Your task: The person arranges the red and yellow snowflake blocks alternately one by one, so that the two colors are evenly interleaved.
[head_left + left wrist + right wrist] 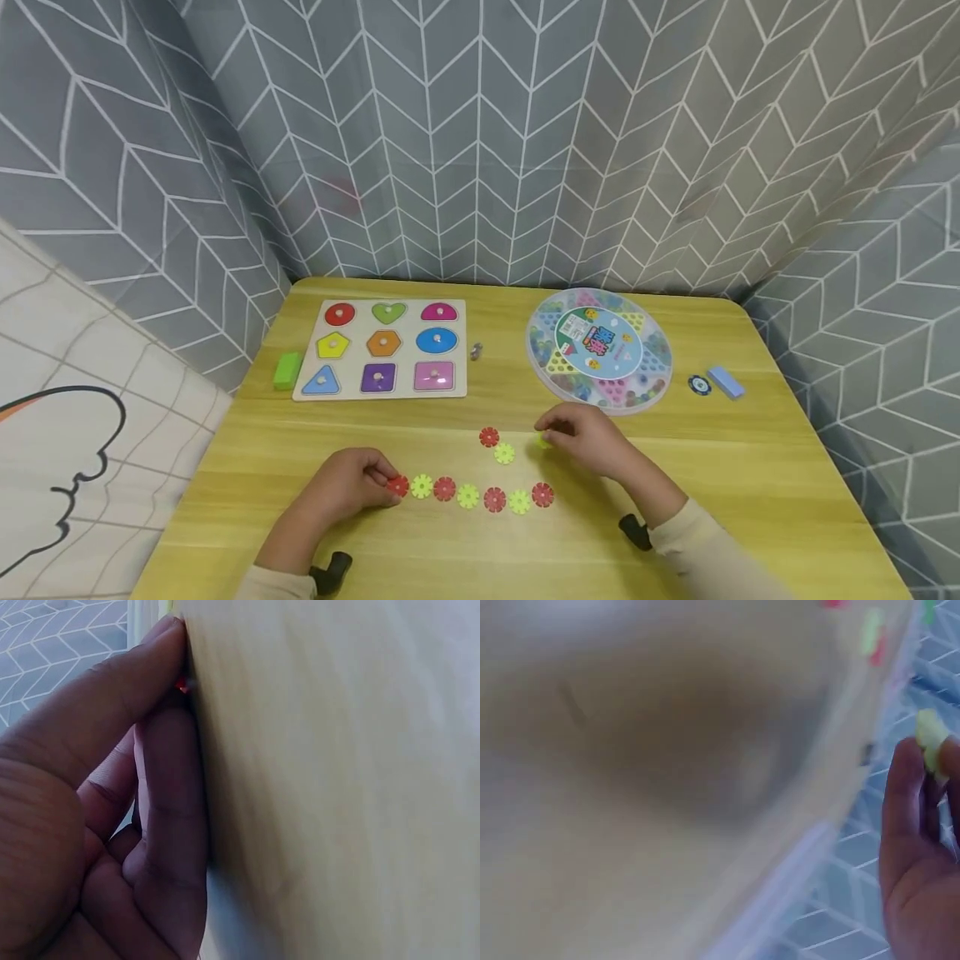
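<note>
Red and yellow-green notched plastic discs form a gently bending row near the front of the table, among them a middle red disc point(444, 489) and a yellow-green disc point(468, 497). At its left end my left hand point(351, 486) pinches the red disc point(399, 486) low at the tabletop; just a speck of red shows between thumb and fingers in the left wrist view. Between thumb and fingertips my right hand point(588, 437) holds a yellow-green notched disc point(931, 739), up from the table. Left of it lie a loose red disc point(489, 437) and a yellow-green disc point(505, 453), edges meeting.
A shape puzzle board point(382, 389) lies back left, with a green block point(287, 371) at its side and a small grey object point(476, 352) to its right. Back right are a round game box point(600, 343), a dark chip point(699, 384) and a blue block point(726, 382).
</note>
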`<act>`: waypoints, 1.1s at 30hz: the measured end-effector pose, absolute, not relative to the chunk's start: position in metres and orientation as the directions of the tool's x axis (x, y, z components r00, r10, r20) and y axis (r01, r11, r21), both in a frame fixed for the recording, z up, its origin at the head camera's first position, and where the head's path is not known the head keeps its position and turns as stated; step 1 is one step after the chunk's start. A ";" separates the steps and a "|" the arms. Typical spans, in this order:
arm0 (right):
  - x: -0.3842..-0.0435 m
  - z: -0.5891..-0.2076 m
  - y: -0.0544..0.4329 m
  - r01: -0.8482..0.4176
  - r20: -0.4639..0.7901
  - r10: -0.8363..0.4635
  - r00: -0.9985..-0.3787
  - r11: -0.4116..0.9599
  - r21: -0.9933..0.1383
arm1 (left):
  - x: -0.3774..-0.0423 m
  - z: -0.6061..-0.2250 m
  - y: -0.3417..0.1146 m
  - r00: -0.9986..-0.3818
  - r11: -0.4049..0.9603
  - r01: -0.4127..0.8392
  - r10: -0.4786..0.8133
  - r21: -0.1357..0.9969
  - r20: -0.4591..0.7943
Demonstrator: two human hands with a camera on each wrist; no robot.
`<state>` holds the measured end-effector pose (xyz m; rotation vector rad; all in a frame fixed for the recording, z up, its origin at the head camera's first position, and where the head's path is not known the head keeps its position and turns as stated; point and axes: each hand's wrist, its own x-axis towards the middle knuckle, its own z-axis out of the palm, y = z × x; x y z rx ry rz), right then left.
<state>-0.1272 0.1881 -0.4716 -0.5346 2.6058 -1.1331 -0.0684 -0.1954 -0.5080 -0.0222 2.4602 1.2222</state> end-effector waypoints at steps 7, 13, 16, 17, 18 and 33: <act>-0.105 -0.488 0.219 -0.138 -0.197 -0.361 -0.912 0.720 -0.680 | -0.070 -0.507 -0.196 -0.924 0.633 -0.210 0.121 0.745 -0.363; -0.089 -0.492 0.216 -0.184 -0.165 -0.369 -0.915 0.743 -0.643 | -0.071 -0.507 -0.195 -0.924 0.643 -0.209 0.117 0.737 -0.365; -0.084 -0.493 0.211 -0.237 -0.142 -0.399 -0.906 0.756 -0.611 | -0.070 -0.507 -0.195 -0.921 0.645 -0.213 0.118 0.734 -0.371; -0.083 -0.493 0.210 -0.255 -0.134 -0.412 -0.901 0.754 -0.605 | -0.070 -0.507 -0.195 -0.921 0.645 -0.213 0.117 0.734 -0.371; -0.082 -0.494 0.208 -0.271 -0.125 -0.424 -0.897 0.751 -0.602 | -0.070 -0.507 -0.195 -0.921 0.645 -0.216 0.115 0.733 -0.372; -0.077 -0.489 0.200 -0.380 -0.134 -0.548 -0.826 0.717 -0.585 | -0.070 -0.509 -0.194 -0.919 0.636 -0.213 0.127 0.742 -0.373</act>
